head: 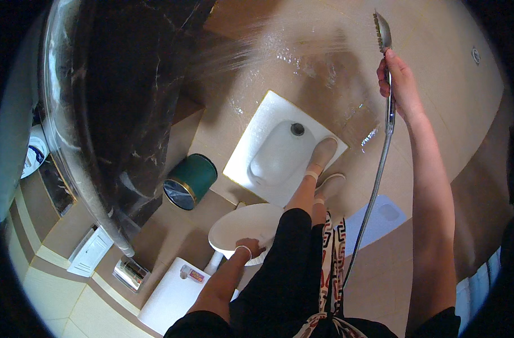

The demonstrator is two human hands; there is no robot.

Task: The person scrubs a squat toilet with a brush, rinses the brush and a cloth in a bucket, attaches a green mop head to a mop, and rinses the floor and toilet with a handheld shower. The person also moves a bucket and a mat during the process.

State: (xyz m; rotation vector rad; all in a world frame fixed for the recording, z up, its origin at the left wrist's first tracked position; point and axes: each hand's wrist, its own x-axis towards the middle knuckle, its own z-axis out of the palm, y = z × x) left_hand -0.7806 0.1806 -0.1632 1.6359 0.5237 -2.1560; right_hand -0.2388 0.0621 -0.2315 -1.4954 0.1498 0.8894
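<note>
My right hand (396, 80) grips the chrome handle of a shower head (383, 31), which is raised with its face to the left. Water (248, 46) sprays from it across the wet floor. From the handle a flexible metal hose (373, 190) runs down past my legs. Beside my left leg, my left hand (250, 246) is at the near side of a round off-white basin or bucket (233, 224); its fingers are partly hidden, so I cannot tell its grip. Between these lies a white squat toilet (244, 162) set in the floor.
My shoed foot (323, 153) stands on the squat toilet's right side. A green bin (195, 173) with a gold rim sits beneath a dark marble counter (126, 84). Near my left arm is a white cistern (168, 295). A bluish flat panel (384, 219) and floor drain (476, 55) are at right.
</note>
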